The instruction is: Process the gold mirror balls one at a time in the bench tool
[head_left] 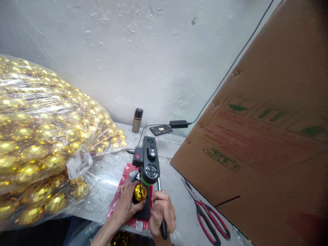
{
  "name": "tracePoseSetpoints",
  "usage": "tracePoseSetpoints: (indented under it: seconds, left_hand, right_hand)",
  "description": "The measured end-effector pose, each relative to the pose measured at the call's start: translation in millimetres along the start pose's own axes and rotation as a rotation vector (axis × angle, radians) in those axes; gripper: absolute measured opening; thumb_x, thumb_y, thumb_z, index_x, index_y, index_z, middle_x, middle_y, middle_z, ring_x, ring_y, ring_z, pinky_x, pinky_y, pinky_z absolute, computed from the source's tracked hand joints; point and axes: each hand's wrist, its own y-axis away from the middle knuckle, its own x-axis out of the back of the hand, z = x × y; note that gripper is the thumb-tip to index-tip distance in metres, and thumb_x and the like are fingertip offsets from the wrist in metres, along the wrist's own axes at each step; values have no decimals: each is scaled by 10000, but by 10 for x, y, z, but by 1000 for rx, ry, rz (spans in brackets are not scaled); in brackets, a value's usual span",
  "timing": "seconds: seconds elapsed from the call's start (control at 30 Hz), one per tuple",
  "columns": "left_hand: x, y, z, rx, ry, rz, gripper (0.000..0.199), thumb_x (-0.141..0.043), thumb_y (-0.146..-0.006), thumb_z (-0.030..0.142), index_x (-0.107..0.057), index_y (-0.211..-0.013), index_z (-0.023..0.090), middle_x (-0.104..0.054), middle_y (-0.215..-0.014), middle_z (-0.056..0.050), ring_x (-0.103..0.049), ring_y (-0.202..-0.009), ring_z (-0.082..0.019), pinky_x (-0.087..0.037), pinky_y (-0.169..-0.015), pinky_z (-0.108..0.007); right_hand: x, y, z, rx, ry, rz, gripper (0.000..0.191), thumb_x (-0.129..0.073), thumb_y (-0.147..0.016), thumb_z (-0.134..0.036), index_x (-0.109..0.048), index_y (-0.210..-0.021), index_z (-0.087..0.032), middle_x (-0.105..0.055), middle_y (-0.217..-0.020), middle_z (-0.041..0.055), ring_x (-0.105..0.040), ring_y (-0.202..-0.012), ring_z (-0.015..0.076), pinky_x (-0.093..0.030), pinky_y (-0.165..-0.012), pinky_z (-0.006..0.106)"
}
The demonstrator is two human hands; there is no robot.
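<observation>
A shiny gold faceted ball sits at the base of a small black machine, under its round head. My left hand has its thumb and fingers around the ball from the left. On the right side of the machine, my right hand is closed around a lever with a metal rod and a black grip. Red plastic lies beneath the machine's black base. Whether the ball touches the machine's head cannot be made out.
A clear bag of gold balls fills the left. Red-and-black scissors lie right of my right hand, beside a large cardboard box. Behind the machine are a spray-type can, a dark phone and a power adapter with its cable.
</observation>
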Motion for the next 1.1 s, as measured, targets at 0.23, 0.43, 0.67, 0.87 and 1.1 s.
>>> tracePoseSetpoints:
  seconds: [0.23,0.43,0.67,0.87,1.1]
  left_hand:
    - [8,-5,28,-4,-4,-1,437,-707,-784,338,-672,-1203,219,-724,-1112,-112,-642,-1064,-342,-452,-966,-523]
    - [7,-11,23,-19,6,18,432,-719,-773,352,-685,-1184,222,-733,-1088,-107,-651,-1052,-341,-469,-953,-518]
    - [-4,-24,12,-6,2,8,451,-721,-763,335,-679,-1199,225,-730,-1115,-115,-645,-1069,-350,-457,-966,-529]
    - [-5,-32,16,15,14,-10,485,-735,-733,307,-679,-1201,193,-721,-1134,-138,-635,-1106,-374,-445,-983,-546]
    - [-41,-37,-32,-4,14,26,487,-752,-730,336,-686,-1198,221,-726,-1128,-121,-643,-1097,-367,-457,-985,-539]
  right_hand:
    - [-12,41,37,11,-12,6,261,-393,-988,-122,-477,-767,-233,-576,-720,-36,-554,-600,114,-512,-764,309]
    - [-26,43,45,16,-29,23,257,-409,-979,-120,-465,-755,-233,-555,-707,-32,-529,-586,119,-490,-676,294]
    - [-42,53,41,1,-30,22,255,-401,-974,-114,-473,-762,-236,-559,-700,-30,-525,-580,127,-498,-688,306]
    - [-57,33,64,23,-30,38,258,-401,-969,-109,-468,-752,-232,-545,-705,-35,-520,-589,122,-487,-693,296]
    - [-42,80,78,2,-8,32,244,-396,-951,-86,-488,-778,-232,-570,-717,-23,-540,-616,139,-489,-697,316]
